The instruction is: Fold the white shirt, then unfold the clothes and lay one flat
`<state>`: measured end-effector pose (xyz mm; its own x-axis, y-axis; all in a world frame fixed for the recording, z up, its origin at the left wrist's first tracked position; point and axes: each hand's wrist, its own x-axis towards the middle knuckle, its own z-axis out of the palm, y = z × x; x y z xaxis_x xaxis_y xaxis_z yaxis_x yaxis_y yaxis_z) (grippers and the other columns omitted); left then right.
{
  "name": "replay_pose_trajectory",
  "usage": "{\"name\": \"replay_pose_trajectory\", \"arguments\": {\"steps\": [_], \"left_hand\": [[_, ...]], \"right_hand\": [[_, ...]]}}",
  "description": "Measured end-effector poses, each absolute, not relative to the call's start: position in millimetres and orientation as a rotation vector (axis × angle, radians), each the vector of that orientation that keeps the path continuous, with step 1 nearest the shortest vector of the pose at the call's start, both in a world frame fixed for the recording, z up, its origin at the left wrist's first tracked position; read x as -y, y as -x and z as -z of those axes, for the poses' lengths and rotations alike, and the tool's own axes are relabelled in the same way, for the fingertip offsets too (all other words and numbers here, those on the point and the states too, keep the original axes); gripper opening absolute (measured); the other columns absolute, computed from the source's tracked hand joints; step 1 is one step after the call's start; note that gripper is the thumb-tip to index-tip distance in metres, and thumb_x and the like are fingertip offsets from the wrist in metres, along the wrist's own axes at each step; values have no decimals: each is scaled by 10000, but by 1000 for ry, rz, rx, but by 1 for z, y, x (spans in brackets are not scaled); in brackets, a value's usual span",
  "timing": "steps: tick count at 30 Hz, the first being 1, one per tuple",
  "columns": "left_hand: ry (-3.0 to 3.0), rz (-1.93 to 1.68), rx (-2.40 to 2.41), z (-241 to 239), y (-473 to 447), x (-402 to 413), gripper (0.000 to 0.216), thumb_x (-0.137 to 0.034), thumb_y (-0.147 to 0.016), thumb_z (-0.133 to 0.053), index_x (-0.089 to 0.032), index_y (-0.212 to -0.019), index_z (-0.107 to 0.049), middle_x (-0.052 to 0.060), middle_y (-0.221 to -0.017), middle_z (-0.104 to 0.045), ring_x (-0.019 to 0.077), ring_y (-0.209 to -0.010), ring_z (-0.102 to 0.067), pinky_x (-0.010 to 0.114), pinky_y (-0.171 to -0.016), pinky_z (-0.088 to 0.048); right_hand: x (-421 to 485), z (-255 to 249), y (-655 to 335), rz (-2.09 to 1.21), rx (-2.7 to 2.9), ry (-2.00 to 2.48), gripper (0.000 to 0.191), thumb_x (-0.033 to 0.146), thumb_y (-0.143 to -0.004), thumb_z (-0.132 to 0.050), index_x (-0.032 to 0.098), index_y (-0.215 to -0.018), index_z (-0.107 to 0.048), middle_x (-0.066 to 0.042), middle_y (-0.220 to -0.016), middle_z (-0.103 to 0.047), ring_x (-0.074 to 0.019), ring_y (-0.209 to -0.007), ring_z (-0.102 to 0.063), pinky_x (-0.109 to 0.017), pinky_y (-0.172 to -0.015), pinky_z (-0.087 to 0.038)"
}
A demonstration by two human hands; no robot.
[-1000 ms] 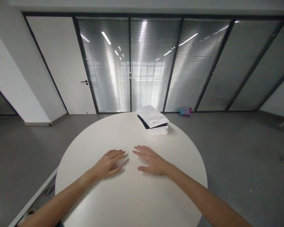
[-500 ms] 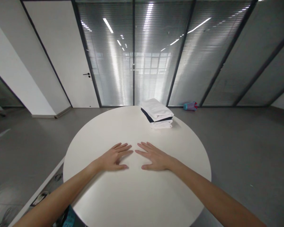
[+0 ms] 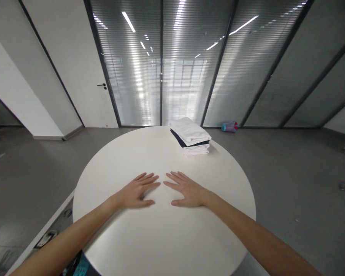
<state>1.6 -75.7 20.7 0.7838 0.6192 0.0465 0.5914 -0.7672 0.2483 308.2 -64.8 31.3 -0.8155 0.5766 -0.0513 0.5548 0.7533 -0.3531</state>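
- A white round table (image 3: pixel 163 241) fills the lower middle of the frame, its near edge running off the bottom.
- A blue thing (image 3: pixel 82 265), partly hidden by the left forearm, shows at the lower left.
- The left hand (image 3: pixel 136 192) lies palm down on the table, just left of centre, fingers spread apart.
- The right hand (image 3: pixel 188 191) lies likewise, just right of centre, fingers spread, the two sets of fingertips near each other but not touching.
- A stack of folded cloth (image 3: pixel 191 136), white with a dark layer between, sits near the table's far edge, right of upper centre, beyond both hands.
- Behind, a blue-and-pink container (image 3: pixel 229 127) lies on the grey floor (image 3: pixel 290 172).
- Farthest, a white door (image 3: pixel 66 65) stands upper left, beside glass panels with blinds (image 3: pixel 186 99).
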Motion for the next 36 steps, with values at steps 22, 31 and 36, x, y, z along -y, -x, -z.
{"name": "replay_pose_trajectory", "arguments": {"steps": [22,31,36], "left_hand": [[-2779,-263,-890,-17,-1,77,738,-575,-942,-537,-336,-1585,-267,57,-1648,-224,333,-1509,-237,565,-1232,-185],[-2829,-266,-903,-17,-4,81,739,-549,-947,-535,-320,-1591,-255,61,-1642,-237,321,-1504,-255,548,-1233,-206],[-2828,-267,-915,-21,-6,82,726,-525,-931,-570,-308,-1574,-313,70,-1618,-300,306,-1479,-323,518,-1234,-228]], "right_hand": [[70,-35,-310,-545,2882,927,854,693,-912,-504,233,-1593,-272,-105,-1675,-82,-289,-1545,-51,-488,-1252,-29],[74,-34,-313,-526,2864,914,812,622,-923,-529,209,-1584,-302,-109,-1672,-117,-279,-1545,-71,-475,-1254,-46],[73,-34,-313,-524,2858,925,801,602,-920,-542,198,-1577,-324,-119,-1667,-134,-289,-1542,-98,-477,-1254,-60]]}}
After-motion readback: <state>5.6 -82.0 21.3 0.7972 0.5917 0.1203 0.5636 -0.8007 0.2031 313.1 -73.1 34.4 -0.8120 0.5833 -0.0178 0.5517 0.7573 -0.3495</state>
